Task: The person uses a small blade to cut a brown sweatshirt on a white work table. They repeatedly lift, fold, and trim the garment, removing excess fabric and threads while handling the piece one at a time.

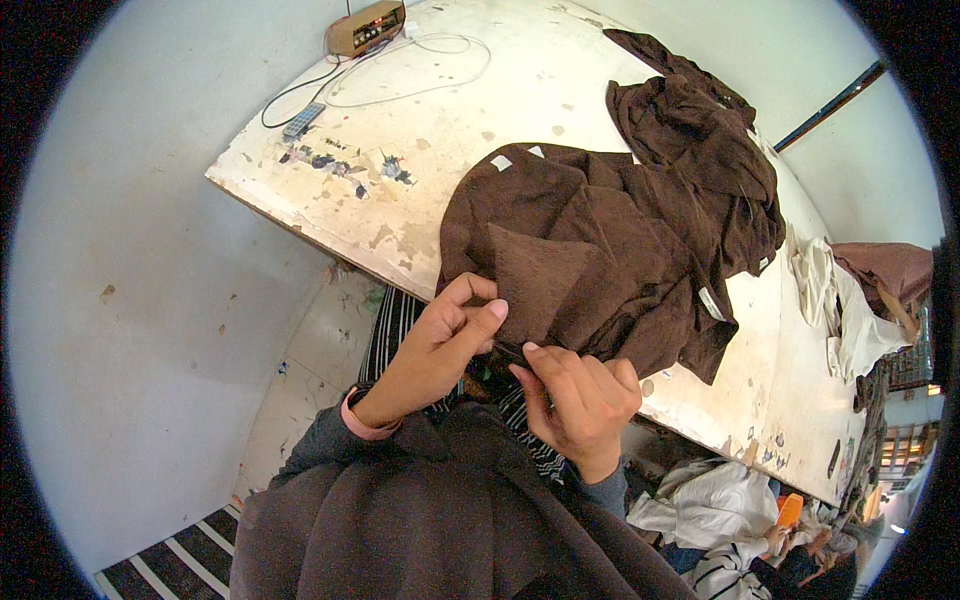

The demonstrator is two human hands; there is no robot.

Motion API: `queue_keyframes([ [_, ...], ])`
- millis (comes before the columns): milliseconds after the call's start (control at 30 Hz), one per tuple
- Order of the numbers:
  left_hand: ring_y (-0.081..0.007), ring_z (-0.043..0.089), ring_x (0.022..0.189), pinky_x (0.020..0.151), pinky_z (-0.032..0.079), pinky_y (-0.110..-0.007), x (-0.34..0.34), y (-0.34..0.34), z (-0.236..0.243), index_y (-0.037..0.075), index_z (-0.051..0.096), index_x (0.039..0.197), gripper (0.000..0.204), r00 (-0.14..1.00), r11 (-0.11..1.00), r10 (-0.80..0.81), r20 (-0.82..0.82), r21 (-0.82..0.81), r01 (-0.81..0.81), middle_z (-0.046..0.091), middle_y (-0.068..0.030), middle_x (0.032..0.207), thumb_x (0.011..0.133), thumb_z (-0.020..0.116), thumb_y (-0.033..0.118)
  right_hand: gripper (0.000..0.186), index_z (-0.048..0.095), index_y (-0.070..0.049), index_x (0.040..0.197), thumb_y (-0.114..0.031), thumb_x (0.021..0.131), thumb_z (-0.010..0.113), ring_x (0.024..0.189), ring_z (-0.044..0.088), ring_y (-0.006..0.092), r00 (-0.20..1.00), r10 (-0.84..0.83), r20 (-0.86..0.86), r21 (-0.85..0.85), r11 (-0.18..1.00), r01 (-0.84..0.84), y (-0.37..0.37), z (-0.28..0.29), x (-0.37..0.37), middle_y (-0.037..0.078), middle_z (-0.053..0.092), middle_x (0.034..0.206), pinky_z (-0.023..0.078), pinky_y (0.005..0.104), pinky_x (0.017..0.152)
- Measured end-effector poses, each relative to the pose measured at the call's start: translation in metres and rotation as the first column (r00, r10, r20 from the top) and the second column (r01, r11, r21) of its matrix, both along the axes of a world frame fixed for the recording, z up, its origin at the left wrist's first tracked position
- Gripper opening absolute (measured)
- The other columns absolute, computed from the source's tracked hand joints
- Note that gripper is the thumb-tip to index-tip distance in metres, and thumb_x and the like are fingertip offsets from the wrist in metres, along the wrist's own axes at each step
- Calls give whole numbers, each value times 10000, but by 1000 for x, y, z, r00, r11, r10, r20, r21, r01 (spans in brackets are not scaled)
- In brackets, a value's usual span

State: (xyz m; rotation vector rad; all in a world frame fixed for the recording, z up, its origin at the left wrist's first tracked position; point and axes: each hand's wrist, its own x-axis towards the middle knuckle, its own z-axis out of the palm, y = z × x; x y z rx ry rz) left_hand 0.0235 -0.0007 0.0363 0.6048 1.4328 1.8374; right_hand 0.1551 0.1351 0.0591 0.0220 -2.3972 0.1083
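A heap of dark brown cloth [620,220] spreads over the white table [440,120] and comes to its front edge in front of me. Small white tags show on several parts of the cloth. My left hand [450,325] pinches the cloth's near edge between thumb and fingers, beside a folded, squarish flap. To the right and a little nearer to me, my right hand [585,400] is closed on the same edge, its thumb and forefinger pressed together. A pink band circles my left wrist.
At the far left of the table sit a small brown box [365,28] with wires, a remote control [303,120] and dark paint-like stains. White cloth [845,300] lies at the right end. Below the table's right side are a white bundle [710,500] and something orange.
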Motion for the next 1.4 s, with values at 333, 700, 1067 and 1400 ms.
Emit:
queue_keyframes([
  [333, -102, 642, 786, 698, 474, -256, -8, 4, -3, 53, 666, 1198, 198, 752, 995, 47, -657, 99, 24, 691, -24, 866, 1020, 615, 122, 707, 622, 0, 1253, -123, 625, 923, 1063, 682, 226, 939, 147, -309, -889, 306, -341, 29, 16, -25, 102, 726, 1058, 536, 347, 937],
  [700, -251, 680, 851, 738, 538, -360, -52, -15, -12, 69, 665, 812, 208, 134, 855, 496, -858, 456, -248, 723, -69, 916, 680, 758, -61, 197, 717, -199, 890, -141, 708, 768, 564, 513, 95, 974, 134, -181, 202, 975, -97, 35, -1, 25, -24, 752, 1001, 326, 286, 569],
  [1067, -251, 715, 879, 756, 556, -328, -48, -2, -5, 53, 716, 1029, 251, 312, 881, 306, -899, 143, -451, 743, -69, 940, 786, 756, 5, 191, 693, -145, 969, -129, 795, 770, 635, 614, 154, 919, 114, -377, -176, 965, -192, 50, -22, 20, 34, 740, 1014, 401, 275, 617],
  [1400, -164, 672, 967, 838, 513, -319, -52, 7, -26, -2, 704, 1017, 165, 874, 986, 155, -460, 12, -169, 742, -72, 947, 930, 742, 133, 182, 652, 2, 1039, -5, 887, 752, 891, 629, 114, 872, -214, -439, -588, 802, -99, 150, 28, -94, 66, 686, 954, 519, 271, 813],
])
